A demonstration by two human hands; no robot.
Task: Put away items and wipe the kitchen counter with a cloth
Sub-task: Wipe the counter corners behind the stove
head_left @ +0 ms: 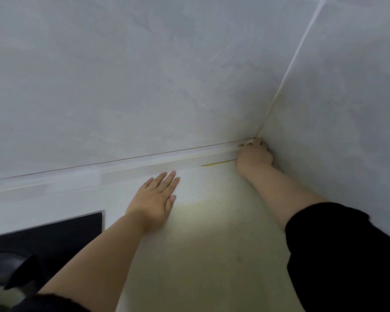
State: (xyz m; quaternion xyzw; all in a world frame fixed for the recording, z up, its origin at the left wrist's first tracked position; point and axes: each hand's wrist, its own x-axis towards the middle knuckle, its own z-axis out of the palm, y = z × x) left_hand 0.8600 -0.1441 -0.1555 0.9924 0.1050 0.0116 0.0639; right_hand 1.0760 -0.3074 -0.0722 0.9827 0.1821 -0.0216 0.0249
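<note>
The pale kitchen counter (212,244) runs into a corner between two grey tiled walls. My left hand (154,199) lies flat on the counter with its fingers spread, and it holds nothing. My right hand (253,156) reaches deep into the corner, palm down, with the fingers curled. A small bit of white cloth (249,143) peeks out past its knuckles, pressed against the low white backsplash strip (144,163). The rest of the cloth is hidden under the hand. Both forearms are bare, with black sleeves near the frame's bottom edge.
A black glass cooktop (54,233) is set into the counter at the lower left, with a dark rounded object (9,264) on it. A thin yellow stain line (216,163) runs along the backsplash foot near the corner. The right wall (336,109) stands close beside my right arm.
</note>
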